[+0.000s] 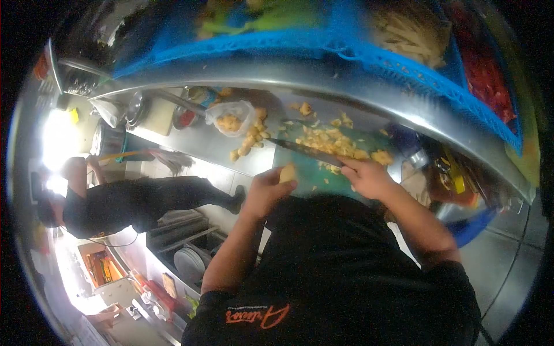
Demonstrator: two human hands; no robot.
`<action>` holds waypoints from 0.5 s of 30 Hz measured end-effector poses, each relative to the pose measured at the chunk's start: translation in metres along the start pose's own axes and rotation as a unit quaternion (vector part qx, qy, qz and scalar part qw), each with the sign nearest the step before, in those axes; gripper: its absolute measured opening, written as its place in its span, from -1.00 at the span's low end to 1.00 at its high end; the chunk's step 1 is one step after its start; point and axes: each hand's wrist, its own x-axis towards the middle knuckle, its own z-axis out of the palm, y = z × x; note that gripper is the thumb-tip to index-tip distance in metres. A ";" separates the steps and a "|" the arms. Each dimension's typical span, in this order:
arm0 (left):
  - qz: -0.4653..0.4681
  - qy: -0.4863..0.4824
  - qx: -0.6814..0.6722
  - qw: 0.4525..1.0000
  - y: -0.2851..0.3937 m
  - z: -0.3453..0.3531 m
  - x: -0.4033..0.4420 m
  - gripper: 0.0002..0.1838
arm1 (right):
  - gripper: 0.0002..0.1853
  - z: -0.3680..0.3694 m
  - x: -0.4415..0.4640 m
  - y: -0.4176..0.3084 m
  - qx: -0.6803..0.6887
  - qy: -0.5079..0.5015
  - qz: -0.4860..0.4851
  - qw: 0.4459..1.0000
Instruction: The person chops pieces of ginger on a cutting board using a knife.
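My left hand (267, 193) is closed round a pale yellow vegetable piece (287, 173), held at the near left of the green cutting board (332, 183). Its exact kind is unclear. In my right hand (370, 180) is a kitchen knife (306, 151), gripped by the handle, its long blade pointing left above the board. Chopped yellow pieces (326, 140) lie heaped on the board behind the blade. Left of the board are several knobbly, uncut yellow pieces (252, 138), beside a clear plastic bag (237, 109) with more in it.
Above the counter runs a metal shelf edge (277, 78) carrying blue baskets (398, 60) of produce. Utensils and a yellow-handled item (459, 183) lie to the right. At left, another person (127, 202) in dark clothes holds a mop (170, 160). Plates (189, 264) stand in a rack.
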 end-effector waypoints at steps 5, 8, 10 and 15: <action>0.003 0.043 0.037 0.998 0.011 0.014 -0.003 -0.48 | -0.55 -0.002 -0.024 -0.036 0.110 -0.039 -0.064 0.991; 0.104 0.104 0.159 0.976 -0.017 0.011 0.004 -0.49 | -0.54 -0.013 -0.027 -0.060 -0.006 -0.041 -0.112 0.993; 0.061 0.065 0.116 0.989 0.004 0.017 -0.002 -0.51 | -0.54 -0.003 -0.012 -0.037 -0.028 -0.031 -0.060 0.997; 0.069 0.093 0.083 0.990 0.015 0.021 -0.006 -0.55 | -0.56 0.000 -0.009 -0.014 0.086 0.010 -0.039 0.995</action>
